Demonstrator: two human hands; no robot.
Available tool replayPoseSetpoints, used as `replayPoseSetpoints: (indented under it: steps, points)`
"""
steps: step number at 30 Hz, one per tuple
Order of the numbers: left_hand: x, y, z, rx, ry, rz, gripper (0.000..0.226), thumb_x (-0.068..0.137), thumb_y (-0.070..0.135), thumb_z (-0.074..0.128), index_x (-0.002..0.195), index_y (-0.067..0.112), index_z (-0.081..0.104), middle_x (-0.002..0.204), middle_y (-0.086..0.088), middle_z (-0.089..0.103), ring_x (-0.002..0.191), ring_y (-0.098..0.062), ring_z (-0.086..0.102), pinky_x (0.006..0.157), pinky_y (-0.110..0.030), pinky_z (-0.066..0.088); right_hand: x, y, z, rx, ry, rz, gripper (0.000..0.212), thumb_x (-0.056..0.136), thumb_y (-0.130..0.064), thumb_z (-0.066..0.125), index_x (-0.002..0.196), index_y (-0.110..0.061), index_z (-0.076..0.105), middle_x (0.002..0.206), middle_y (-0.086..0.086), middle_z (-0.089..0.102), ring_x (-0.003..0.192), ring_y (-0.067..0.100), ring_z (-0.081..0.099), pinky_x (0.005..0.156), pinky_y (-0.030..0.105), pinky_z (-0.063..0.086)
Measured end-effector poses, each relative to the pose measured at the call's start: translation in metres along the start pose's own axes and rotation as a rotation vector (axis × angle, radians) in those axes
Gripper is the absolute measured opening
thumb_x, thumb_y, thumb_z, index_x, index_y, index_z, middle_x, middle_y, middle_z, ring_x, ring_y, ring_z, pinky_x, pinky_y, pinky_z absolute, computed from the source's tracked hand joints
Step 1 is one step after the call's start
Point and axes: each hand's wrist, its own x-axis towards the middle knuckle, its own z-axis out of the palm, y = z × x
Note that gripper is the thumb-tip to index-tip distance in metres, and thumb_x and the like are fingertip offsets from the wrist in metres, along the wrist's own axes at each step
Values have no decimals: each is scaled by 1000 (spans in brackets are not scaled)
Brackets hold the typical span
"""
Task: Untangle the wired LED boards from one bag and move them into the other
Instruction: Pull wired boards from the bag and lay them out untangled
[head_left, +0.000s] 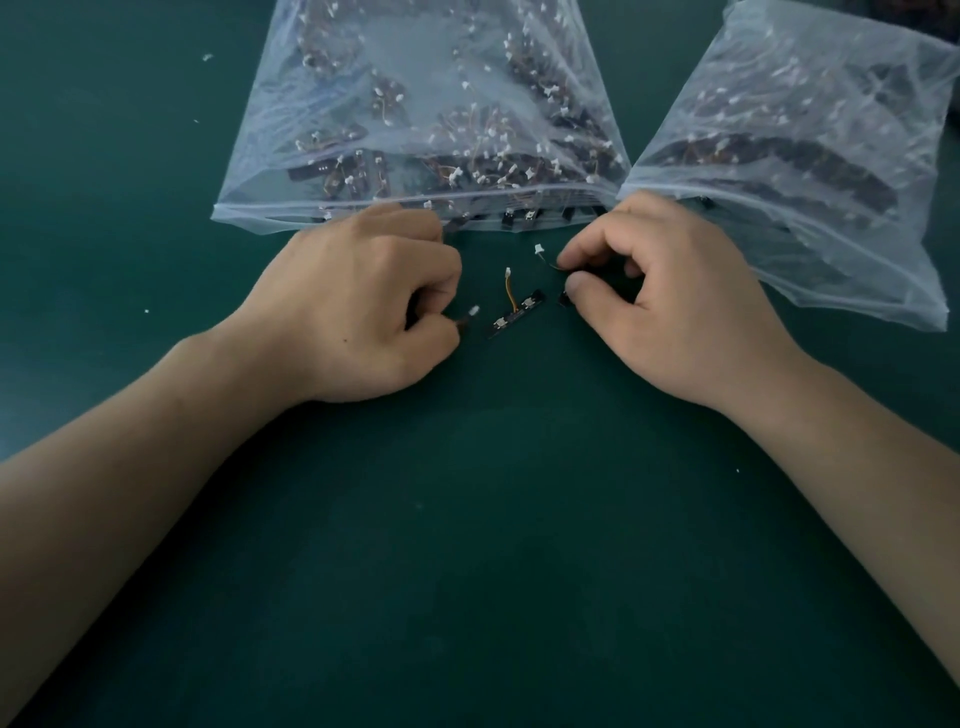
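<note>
Loose LED board (516, 314) flat on green tabletop (493, 519), midway between the hands, touching neither. Long axis diagonal, lower-left to upper-right. Orange-yellow wire (509, 291) curving from its middle, away from the wearer, to a white plug (508, 271).

Left hand (363, 306) curled, pinching second board (461, 325); mostly hidden, white tip poking right, just beside the loose one.

Right hand (670, 301) curled, thumb and fingers pinching third board (563, 299); only dark end and wire showing.

Count: three boards out, two clear bags. Centre bag (426, 104) and right bag (805, 156) both full of tangled boards, mouths just behind the hands.
</note>
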Motion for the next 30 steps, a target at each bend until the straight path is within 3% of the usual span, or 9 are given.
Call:
replayPoseSetpoints:
  steps: [3, 7, 11, 15, 19, 21, 23, 27, 30]
  points:
    - [1, -1, 1, 66, 109, -178, 16, 72, 35, 49, 67, 20, 44, 62, 6, 49, 59, -18, 46, 56, -27, 28, 0, 0, 0, 2, 1, -5, 10, 96, -30, 68, 105, -32, 73, 100, -17, 58, 88, -10, 51, 76, 17, 42]
    - [1, 0, 3, 88, 162, -296, 20, 71, 41, 51, 64, 23, 53, 55, 8, 55, 58, -15, 51, 59, -27, 30, 0, -1, -1, 21, -16, -7, 14, 95, -28, 70, 108, -31, 72, 101, -16, 62, 90, -5, 57, 78, 17, 44]
    - [0, 4, 4, -27, 185, -263, 20, 75, 35, 54, 60, 22, 59, 49, 10, 52, 53, -10, 52, 57, -24, 32, 0, -2, -3, 32, -41, -21, 8, 94, -26, 72, 101, -30, 73, 90, -20, 60, 79, -9, 56, 67, 6, 37]
    - [-2, 7, 3, -237, 190, -158, 9, 80, 26, 59, 71, 25, 61, 52, 7, 53, 50, -17, 49, 55, -25, 39, 0, -2, -4, 47, -68, -42, 3, 92, -30, 73, 95, -29, 73, 85, -18, 61, 77, -1, 57, 66, 16, 39]
    - [0, 1, 5, -271, 379, -259, 9, 84, 25, 57, 76, 23, 61, 57, 4, 55, 54, -14, 50, 52, -26, 39, -3, -6, -6, 72, -134, -117, 1, 90, -31, 71, 89, -30, 71, 82, -19, 62, 80, 7, 60, 66, 20, 40]
    - [2, -3, 9, -107, 309, -337, 11, 85, 38, 57, 82, 29, 61, 64, 9, 60, 61, -6, 56, 55, -25, 39, -4, -7, -5, 74, -142, -132, 2, 89, -31, 69, 87, -31, 69, 82, -18, 62, 81, 8, 60, 66, 24, 44]
    - [3, -5, 12, -26, 230, -288, 14, 86, 46, 58, 85, 33, 61, 68, 13, 59, 66, -2, 56, 58, -26, 41, -4, -7, -5, 62, -141, -141, 4, 90, -32, 66, 87, -31, 67, 83, -17, 63, 81, 8, 60, 67, 30, 48]
    - [2, -1, 8, -112, 134, -116, 5, 87, 35, 61, 87, 32, 65, 82, 14, 61, 76, -8, 58, 63, -37, 51, -6, -7, -2, 46, -101, -190, 7, 95, -33, 63, 92, -27, 65, 91, -16, 59, 81, 9, 58, 68, 39, 52]
    - [1, -2, 6, -217, 127, -87, 20, 85, 20, 57, 95, 28, 73, 82, 16, 63, 72, -9, 57, 64, -34, 49, -8, -10, 0, 41, -40, -255, 7, 97, -29, 66, 95, -22, 68, 105, -11, 59, 87, 12, 58, 71, 42, 52]
